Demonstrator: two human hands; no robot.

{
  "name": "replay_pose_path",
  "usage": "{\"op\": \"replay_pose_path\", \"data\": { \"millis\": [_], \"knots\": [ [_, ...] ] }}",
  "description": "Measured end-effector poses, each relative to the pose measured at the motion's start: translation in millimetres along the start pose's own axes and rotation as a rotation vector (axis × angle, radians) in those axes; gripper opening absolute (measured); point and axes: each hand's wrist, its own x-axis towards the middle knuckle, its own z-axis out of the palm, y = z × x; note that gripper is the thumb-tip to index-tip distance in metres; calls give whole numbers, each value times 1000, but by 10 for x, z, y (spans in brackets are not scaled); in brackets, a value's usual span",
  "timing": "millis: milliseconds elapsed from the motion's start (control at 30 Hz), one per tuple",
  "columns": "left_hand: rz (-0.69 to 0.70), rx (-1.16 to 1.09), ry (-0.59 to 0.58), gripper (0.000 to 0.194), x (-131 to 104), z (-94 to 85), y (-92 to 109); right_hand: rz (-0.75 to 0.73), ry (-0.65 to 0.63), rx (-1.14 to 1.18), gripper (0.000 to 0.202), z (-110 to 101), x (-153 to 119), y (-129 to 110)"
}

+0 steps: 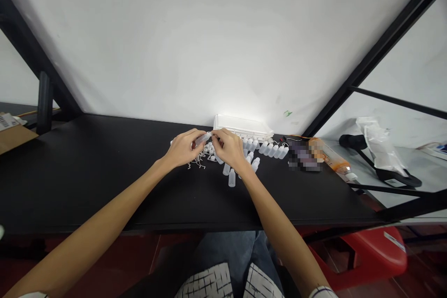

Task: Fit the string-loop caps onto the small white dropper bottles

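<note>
My left hand (185, 148) is closed round a small translucent plastic bottle (201, 139), tilted with its top toward the right. The fingers of my right hand (228, 148) are pinched at the bottle's top end; whatever small part they hold there is too small to make out. Below and between the hands lie white caps (209, 150) and thin white strings or loops (198, 162). Several bottles without visible loops lie near my right wrist, one (232, 178) closest to the front. Capped bottles (274, 150) form a row to the right.
Behind the hands, a white stack of trays or bags (242, 125) rests against the wall. A blurred-out item (304, 156) and an orange-labelled bottle (333, 158) lie on the black table (104, 181) at right. A cardboard box (16, 137) is far left, a red stool (377, 253) lower right.
</note>
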Motion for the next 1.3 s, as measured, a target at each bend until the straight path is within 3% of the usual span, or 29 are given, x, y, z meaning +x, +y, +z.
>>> {"op": "replay_pose_path", "data": {
  "millis": [267,467,667,900,1100,1300],
  "knots": [
    [-25,-94,-63,39,2,-13,-1,174,-76,671,26,8,47,55],
    [-32,-161,-104,40,24,-49,34,268,-118,868,22,-28,72,63],
    [-175,-388,-137,40,45,-91,85,367,-259,1071,29,-67,83,95],
    [-248,-589,-155,40,45,-25,32,315,-296,1057,33,-82,56,70],
    [-403,-810,-200,43,35,1,78,283,-340,998,30,-104,43,73],
    [-428,-729,-158,49,31,18,59,259,-373,970,22,-51,16,102]
  ]
}}
